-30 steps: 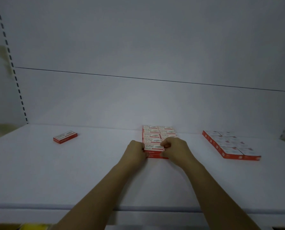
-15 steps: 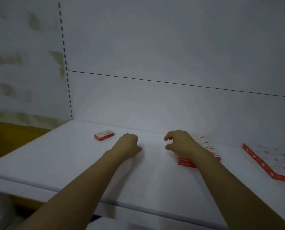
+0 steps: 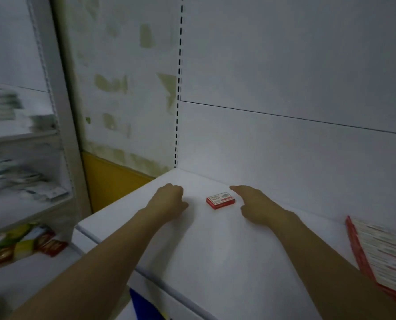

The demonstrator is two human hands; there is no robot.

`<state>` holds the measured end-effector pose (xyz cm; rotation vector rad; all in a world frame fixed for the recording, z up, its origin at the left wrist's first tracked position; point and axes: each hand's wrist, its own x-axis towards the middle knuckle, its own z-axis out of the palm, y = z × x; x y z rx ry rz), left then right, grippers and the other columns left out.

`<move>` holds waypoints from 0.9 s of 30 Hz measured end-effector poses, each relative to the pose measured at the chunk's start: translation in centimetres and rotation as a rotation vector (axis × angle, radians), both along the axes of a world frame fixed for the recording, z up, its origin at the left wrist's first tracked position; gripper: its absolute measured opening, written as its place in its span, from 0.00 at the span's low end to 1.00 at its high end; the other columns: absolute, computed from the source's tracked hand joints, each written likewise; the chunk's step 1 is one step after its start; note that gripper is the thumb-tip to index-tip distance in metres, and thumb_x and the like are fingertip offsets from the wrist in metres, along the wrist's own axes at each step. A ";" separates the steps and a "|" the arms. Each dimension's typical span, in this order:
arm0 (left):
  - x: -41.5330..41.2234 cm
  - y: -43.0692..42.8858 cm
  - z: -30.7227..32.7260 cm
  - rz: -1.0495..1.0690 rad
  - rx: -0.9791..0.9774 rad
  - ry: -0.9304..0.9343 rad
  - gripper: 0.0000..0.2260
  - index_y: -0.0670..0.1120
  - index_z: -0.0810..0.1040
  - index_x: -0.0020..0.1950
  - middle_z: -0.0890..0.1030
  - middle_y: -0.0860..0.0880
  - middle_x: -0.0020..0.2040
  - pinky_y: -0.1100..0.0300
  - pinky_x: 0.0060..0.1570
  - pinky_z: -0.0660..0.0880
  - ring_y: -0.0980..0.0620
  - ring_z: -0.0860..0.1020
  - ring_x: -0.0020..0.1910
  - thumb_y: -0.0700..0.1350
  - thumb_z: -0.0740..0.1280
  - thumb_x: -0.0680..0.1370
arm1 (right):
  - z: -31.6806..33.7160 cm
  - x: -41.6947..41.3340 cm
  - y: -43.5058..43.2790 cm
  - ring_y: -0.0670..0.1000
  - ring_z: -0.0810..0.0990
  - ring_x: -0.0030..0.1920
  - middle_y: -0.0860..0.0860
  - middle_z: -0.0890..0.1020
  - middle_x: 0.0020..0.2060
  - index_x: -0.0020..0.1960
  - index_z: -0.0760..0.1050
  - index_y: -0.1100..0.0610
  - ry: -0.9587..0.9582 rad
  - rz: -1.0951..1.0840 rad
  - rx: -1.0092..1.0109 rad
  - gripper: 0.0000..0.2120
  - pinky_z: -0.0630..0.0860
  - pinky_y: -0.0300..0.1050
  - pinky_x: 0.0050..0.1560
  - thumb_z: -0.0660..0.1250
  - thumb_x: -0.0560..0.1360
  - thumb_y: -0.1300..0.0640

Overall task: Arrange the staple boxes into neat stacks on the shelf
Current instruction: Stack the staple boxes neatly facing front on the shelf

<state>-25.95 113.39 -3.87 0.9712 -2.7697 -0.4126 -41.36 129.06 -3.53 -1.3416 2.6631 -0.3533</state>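
A single red and white staple box (image 3: 220,200) lies flat on the white shelf (image 3: 215,255), near its back left corner. My left hand (image 3: 169,199) hovers a short way left of the box with its fingers curled, holding nothing. My right hand (image 3: 253,203) is just right of the box, index finger stretched out toward it and thumb apart, not touching it. At the right edge of the view a block of staple boxes (image 3: 386,257) shows its red side and white tops, blurred and partly cut off.
The shelf's left end and front edge fall away to a lower level. A neighbouring shelf unit (image 3: 24,139) on the left holds blurred packets, with colourful wrappers (image 3: 24,245) below. A slotted upright (image 3: 178,88) marks the back left corner.
Both hands left the stacked boxes and moved left along the shelf to either side of the lone box. The view swung left, so the stacks slid toward the right edge.
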 end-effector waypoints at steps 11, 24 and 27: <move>-0.2 -2.5 -0.1 0.040 0.011 0.014 0.16 0.40 0.75 0.62 0.76 0.42 0.60 0.57 0.54 0.70 0.47 0.74 0.55 0.47 0.64 0.78 | -0.9 -1.5 -3.8 0.57 0.70 0.61 0.57 0.71 0.63 0.68 0.66 0.57 0.115 0.030 0.145 0.20 0.70 0.47 0.61 0.57 0.76 0.63; -8.6 11.7 1.3 -0.395 0.203 0.322 0.25 0.46 0.72 0.67 0.78 0.47 0.56 0.62 0.49 0.73 0.52 0.76 0.46 0.40 0.73 0.71 | 3.0 -2.1 10.9 0.48 0.75 0.49 0.52 0.73 0.52 0.60 0.76 0.54 0.185 -0.106 -0.298 0.15 0.64 0.29 0.39 0.67 0.73 0.61; -10.4 15.7 1.7 -0.491 0.177 0.400 0.19 0.45 0.76 0.63 0.80 0.47 0.54 0.61 0.49 0.75 0.52 0.77 0.46 0.38 0.71 0.72 | 3.3 -2.2 15.4 0.47 0.76 0.50 0.51 0.73 0.55 0.61 0.75 0.55 0.190 -0.192 -0.400 0.18 0.67 0.29 0.44 0.68 0.72 0.65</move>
